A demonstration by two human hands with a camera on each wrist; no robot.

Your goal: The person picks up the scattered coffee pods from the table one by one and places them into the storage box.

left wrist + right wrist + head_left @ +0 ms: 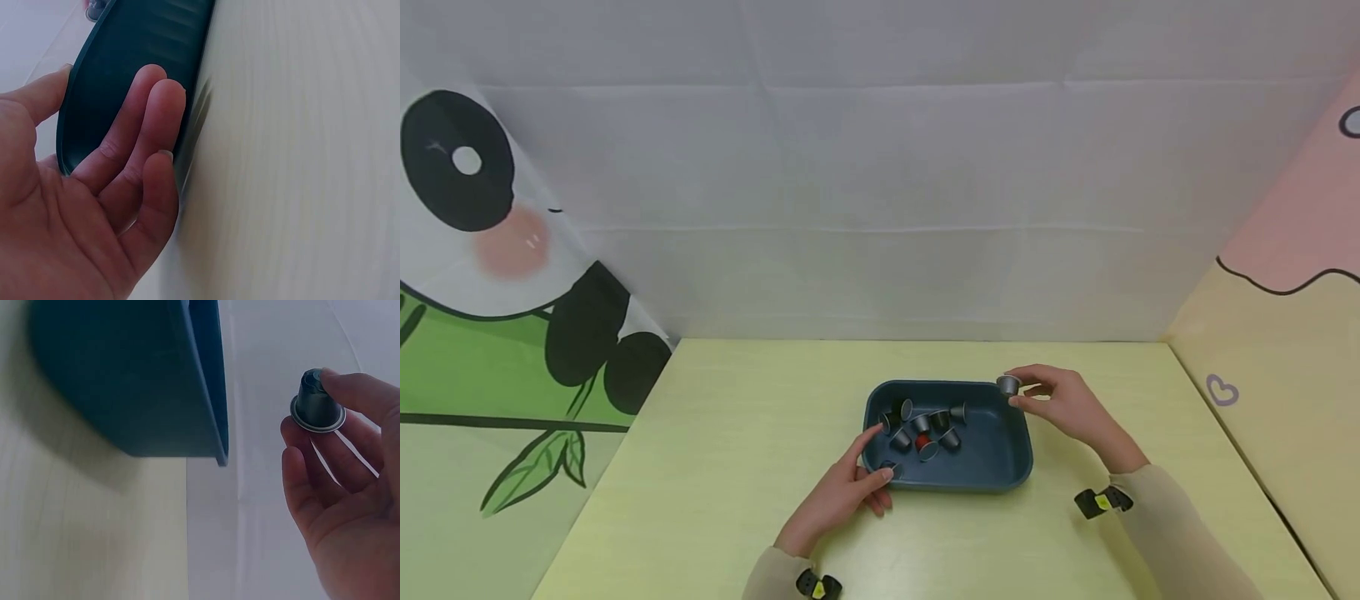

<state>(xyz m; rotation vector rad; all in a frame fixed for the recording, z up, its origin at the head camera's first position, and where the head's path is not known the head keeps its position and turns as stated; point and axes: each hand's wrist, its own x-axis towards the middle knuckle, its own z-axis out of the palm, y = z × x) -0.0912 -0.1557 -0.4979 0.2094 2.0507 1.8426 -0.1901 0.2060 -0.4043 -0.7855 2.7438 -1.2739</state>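
A dark blue tray [985, 462] stands on the table with several coffee capsules [921, 423] gathered in its left half. Most of these are grey or dark; a red capsule [922, 442] lies among them. Over the tray's back right corner, my right hand [1063, 404] pinches a grey coffee capsule [317, 403] between thumb and fingers, rimmed end downward in the right wrist view. My left hand [842, 492] holds the tray's front left corner, its thumb [47, 94] on the rim. The other fingers [165, 119] bend beside the tray's outer wall.
The pale yellow table [737, 433] extends around the tray. A white sheet [880, 208] hangs behind it. Printed panels flank the table, with a panda-like drawing [460, 183] at left and a pink and cream panel [1285, 333] at right.
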